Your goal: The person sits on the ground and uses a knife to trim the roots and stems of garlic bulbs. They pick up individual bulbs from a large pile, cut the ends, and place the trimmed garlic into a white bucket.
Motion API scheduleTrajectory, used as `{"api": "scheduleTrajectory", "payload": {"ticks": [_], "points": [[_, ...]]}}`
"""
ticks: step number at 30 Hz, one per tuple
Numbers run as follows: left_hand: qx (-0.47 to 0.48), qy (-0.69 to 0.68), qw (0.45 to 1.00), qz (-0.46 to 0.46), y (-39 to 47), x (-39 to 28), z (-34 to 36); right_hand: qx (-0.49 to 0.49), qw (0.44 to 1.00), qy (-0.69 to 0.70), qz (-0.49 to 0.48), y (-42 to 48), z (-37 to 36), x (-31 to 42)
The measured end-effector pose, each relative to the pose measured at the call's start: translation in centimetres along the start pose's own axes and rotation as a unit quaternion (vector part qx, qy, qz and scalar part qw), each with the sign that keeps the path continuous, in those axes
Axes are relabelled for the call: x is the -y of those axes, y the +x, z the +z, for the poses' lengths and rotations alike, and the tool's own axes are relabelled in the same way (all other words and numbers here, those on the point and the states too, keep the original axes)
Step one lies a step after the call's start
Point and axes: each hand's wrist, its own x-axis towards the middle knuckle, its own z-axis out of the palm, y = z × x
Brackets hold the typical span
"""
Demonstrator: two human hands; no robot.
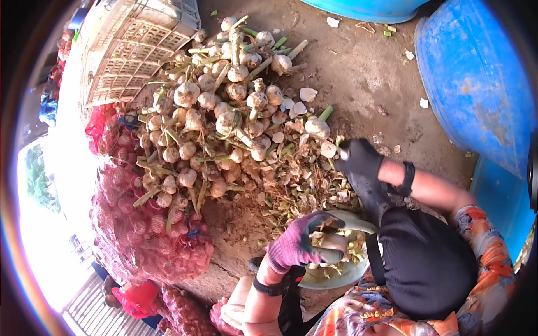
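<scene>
My left hand (304,243), in a pink and grey glove, is curled over a pale basin (355,273) that holds garlic trimmings (357,243). A pale rounded form lies between its fingers; whether this is a bulb or a fingertip is unclear. In a black glove, my right hand (359,156) reaches to the edge of a garlic heap (222,96). Its curled, blurred fingers are at a small pale piece beside a garlic bulb (328,149); the grip is unclear. Another bulb with a cut green stem (318,127) lies just beyond.
Dry skins and stem scraps (302,180) cover ground before me. A plastic crate (130,54) stands behind the heap; a red mesh sack of garlic (147,235) lies left. Large blue tubs (475,71) stand right. My black shoe (370,189) is near my right hand.
</scene>
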Motion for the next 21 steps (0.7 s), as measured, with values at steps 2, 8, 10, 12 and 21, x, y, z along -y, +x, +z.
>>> {"api": "scheduleTrajectory", "payload": {"ticks": [2, 8, 10, 12, 21], "points": [[-0.099, -0.072, 0.992, -0.011, -0.2, 0.2, 0.5, -0.112, 0.993, -0.042, -0.012, 2.1, -0.9, 0.5], [-0.283, -0.131, 0.95, -0.019, 1.8, 0.6, 0.8, -0.126, 0.967, -0.198, -0.095, 8.0, -0.2, 1.1], [-0.312, -0.113, 0.942, -0.041, 2.4, 1.0, 0.7, -0.106, 0.976, -0.179, -0.058, 8.6, -0.1, 1.5], [-0.331, -0.123, 0.934, -0.051, 2.9, 2.5, 0.0, -0.069, 0.991, -0.109, 0.014, 8.1, -1.1, 2.8], [-0.43, -0.202, 0.857, 0.2, 4.7, 4.8, -1.3, 0.053, 0.92, 0.383, 0.064, 2.2, -0.1, 8.5]]}}
